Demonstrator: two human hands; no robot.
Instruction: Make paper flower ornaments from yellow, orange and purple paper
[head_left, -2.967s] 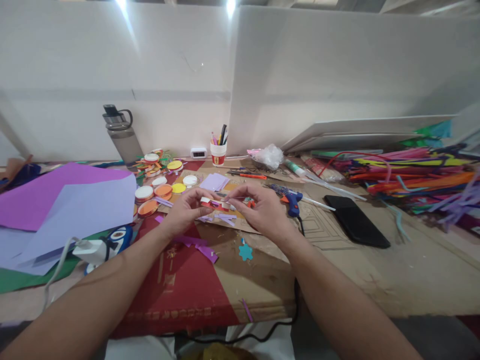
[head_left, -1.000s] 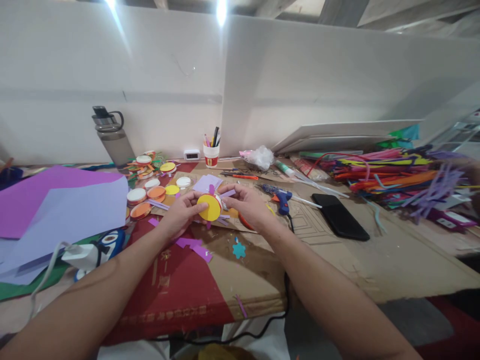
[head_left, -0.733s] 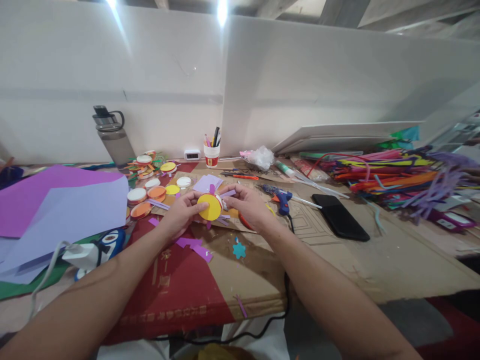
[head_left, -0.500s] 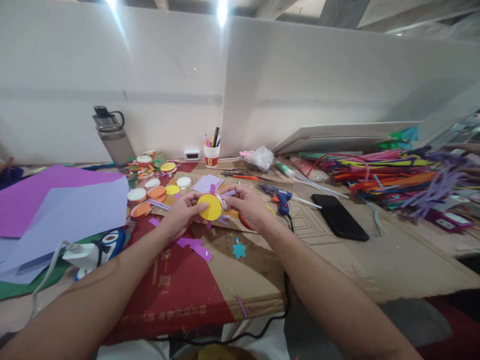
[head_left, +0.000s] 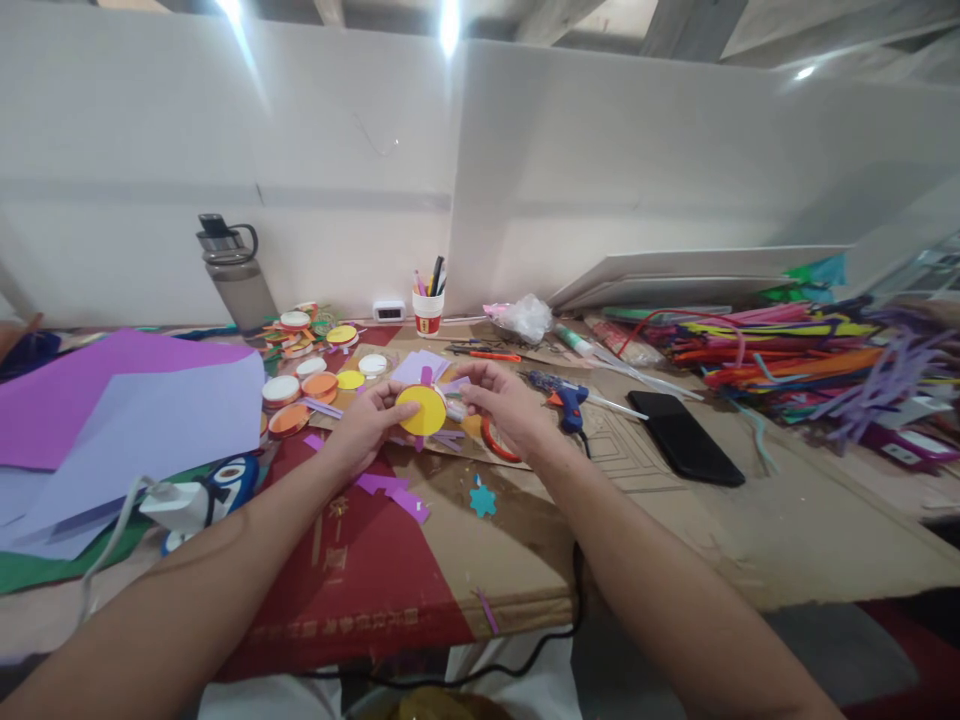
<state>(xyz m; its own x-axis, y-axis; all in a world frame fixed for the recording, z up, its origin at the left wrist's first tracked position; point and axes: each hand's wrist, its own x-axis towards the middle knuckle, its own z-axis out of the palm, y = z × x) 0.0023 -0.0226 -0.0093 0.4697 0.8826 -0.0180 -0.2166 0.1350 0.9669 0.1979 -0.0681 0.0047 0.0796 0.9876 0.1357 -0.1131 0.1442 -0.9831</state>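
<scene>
My left hand (head_left: 373, 418) pinches a yellow round disc (head_left: 421, 411) at its left edge, thumb on the front face. Purple paper tabs stick out above and below the disc. To its right, a light purple paper strip (head_left: 454, 384) points toward my right hand (head_left: 502, 402). The thumb and forefinger of that hand are spread around the strip's end; whether they touch it is hard to see. Orange scissor handles (head_left: 495, 440) lie beneath my right hand. Lilac paper pieces (head_left: 421, 366) rest behind the disc, and purple scraps (head_left: 405, 500) in front.
White, orange and yellow discs (head_left: 321, 386) cluster at left, near large purple sheets (head_left: 157, 420) and a bottle (head_left: 238, 285). A blue glue gun (head_left: 571, 405), a black phone (head_left: 686, 437) and bundled pipe cleaners (head_left: 795, 350) occupy the right. A teal paper shape (head_left: 483, 501) lies in front.
My right hand has drawn back to the right, away from the disc, and its fingers have loosened around the strip. My left hand still holds the disc. The view has shifted slightly.
</scene>
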